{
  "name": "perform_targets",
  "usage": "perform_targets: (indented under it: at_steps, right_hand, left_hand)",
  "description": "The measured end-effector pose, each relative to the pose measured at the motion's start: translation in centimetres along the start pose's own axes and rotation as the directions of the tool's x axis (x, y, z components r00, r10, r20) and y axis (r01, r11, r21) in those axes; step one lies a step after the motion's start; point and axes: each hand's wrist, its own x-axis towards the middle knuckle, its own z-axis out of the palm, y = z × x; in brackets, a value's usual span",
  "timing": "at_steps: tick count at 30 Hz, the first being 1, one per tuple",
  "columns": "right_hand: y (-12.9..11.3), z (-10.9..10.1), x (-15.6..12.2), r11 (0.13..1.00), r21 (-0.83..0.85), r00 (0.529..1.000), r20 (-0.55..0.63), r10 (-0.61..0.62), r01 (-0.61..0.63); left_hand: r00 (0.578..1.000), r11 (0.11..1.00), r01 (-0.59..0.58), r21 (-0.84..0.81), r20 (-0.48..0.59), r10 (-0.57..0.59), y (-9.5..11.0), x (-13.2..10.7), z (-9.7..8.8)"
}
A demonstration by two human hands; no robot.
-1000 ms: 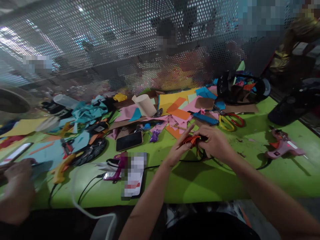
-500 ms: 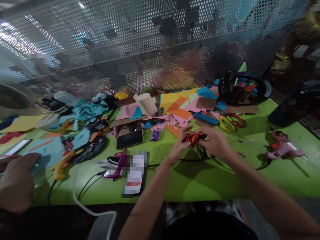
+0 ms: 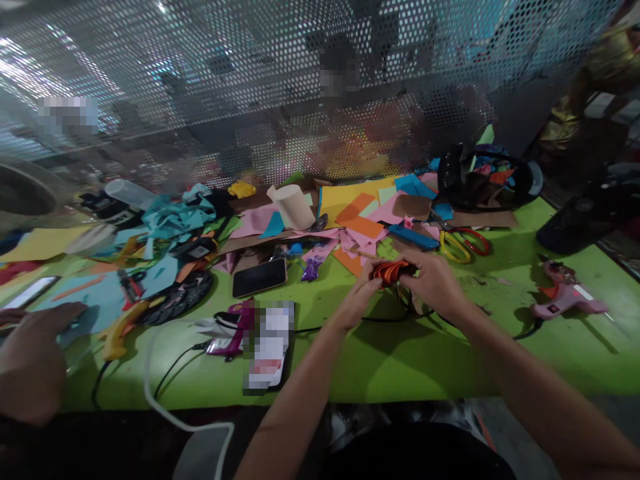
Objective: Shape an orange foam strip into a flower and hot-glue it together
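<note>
I have the left hand (image 3: 356, 301) and the right hand (image 3: 434, 283) brought close together over the green table (image 3: 420, 373), with a small, layered orange piece (image 3: 393, 272) held between them. Both grips are narrow: the left thumb and fingers press on the piece from the left, and the right fingers pinch it from the other side. I can't make out each fingertip, since the right hand hides part of its own grip.

Just below the grip I see a dark cord (image 3: 383, 320) running across the table. Straight beyond the hands lie loose sheets of colored paper (image 3: 364, 223), with a cream roll (image 3: 295, 208) beyond and to the left. Near the right hand, on its far side, I have a blue object (image 3: 413, 236) and, a little right of it, scissors (image 3: 451, 231) with one yellow and one red handle. Well out to the right of the grip rests a pink glue gun (image 3: 567, 305).

Left of the grip I find a dark-screened phone (image 3: 260, 277) and, nearer me, a lit phone (image 3: 273, 347). Farther left, well apart from my work, is another person's hand (image 3: 37, 353), close to a yellow glue gun (image 3: 117, 337).
</note>
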Motion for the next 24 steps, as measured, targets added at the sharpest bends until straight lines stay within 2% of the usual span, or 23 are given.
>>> perform_targets:
  at_steps: [5,16,24]
  right_hand:
    - [0.0,0.0,-0.1,1.000,0.009,0.999,0.026,0.022,-0.023]
    - [-0.2,-0.1,-0.1,0.999,-0.003,0.998,0.036,0.044,-0.043]
    - [-0.3,-0.4,-0.1,0.998,-0.004,0.997,0.053,0.058,-0.058]
  left_hand:
    - [0.999,0.995,-0.036,0.094,0.019,0.035,0.9,0.0,0.5]
    - [0.998,0.991,-0.059,0.124,0.032,0.056,0.4,0.0,0.6]
    - [0.997,0.992,-0.025,0.121,0.074,0.016,1.3,-0.1,0.4]
